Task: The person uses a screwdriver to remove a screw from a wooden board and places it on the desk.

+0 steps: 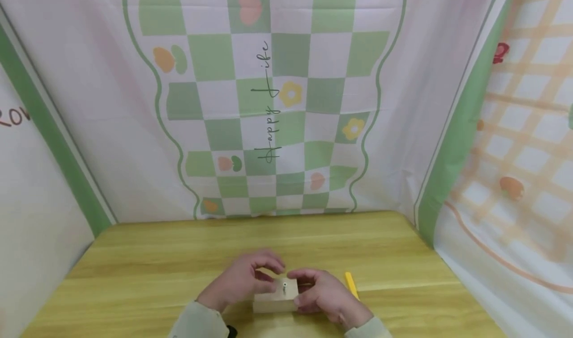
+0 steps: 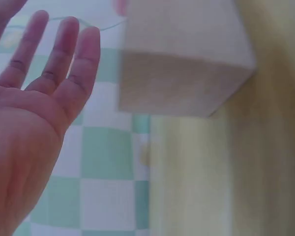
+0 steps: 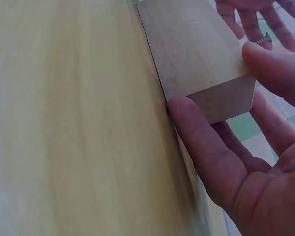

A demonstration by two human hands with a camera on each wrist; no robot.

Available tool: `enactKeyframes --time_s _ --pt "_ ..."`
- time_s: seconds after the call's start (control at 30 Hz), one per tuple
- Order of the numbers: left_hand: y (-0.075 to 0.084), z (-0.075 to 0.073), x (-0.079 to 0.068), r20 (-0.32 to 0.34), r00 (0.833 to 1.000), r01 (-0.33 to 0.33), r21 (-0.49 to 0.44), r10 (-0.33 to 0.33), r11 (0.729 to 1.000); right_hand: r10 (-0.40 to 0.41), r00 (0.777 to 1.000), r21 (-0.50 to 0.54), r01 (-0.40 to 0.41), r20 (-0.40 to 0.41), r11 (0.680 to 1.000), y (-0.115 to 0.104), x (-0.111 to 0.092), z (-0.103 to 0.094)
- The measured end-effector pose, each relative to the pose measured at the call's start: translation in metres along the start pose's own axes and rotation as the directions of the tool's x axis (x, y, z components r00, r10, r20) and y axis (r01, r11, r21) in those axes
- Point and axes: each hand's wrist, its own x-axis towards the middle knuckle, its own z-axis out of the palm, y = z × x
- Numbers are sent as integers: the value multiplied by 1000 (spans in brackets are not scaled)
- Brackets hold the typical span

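Observation:
A pale rectangular wooden block (image 1: pixel 273 306) rests on the table in front of me, with a small metal screw (image 1: pixel 284 286) standing up from its top. The screw (image 3: pixel 264 39) also shows past the block (image 3: pixel 194 49) in the right wrist view. My right hand (image 1: pixel 326 296) holds the block's right end between thumb and fingers. On the other side, my left hand (image 1: pixel 241 279) hovers by the block's left part with its fingers spread. In the left wrist view several fingers of the left hand (image 2: pixel 34 118) are extended, apart from the block (image 2: pixel 187 78).
A yellow stick-like object (image 1: pixel 351 284), partly hidden, lies on the wooden table (image 1: pixel 156 258) just right of my right hand. A checkered cloth (image 1: pixel 291 144) hangs behind the table's far edge, with more cloth on both sides.

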Motion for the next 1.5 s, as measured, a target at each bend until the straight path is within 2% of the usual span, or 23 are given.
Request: enactKeyframes --time_s 0.2,0.4,0.77,0.93,1.07,1.2,1.4,1.5 --pt "-11 11 3 10 1000 -25 -52 26 998 -5 1000 11 5 8 1000 0 0 -1" --pt "-17 18 6 -3 999 -51 -2 51 999 -38 999 25 38 11 999 1 -1 -1" --pt "-16 25 7 -30 999 18 81 -15 997 -44 999 46 44 7 998 3 -1 -1" --pt "-17 26 9 -51 996 73 137 -66 988 -38 999 40 38 13 998 2 -1 -1" --pt "-19 27 11 -81 994 86 187 -71 979 -40 999 33 40 14 999 3 -1 -2" --pt "-24 28 14 -130 991 73 239 -43 968 -31 999 21 31 13 999 3 -1 -3" --pt "-28 30 16 -233 972 101 281 -34 954 2 1000 13 -2 9 1000 1 -1 -2" --pt "-26 29 17 -267 962 131 274 -56 953 5 1000 12 -5 8 1000 0 0 -2"
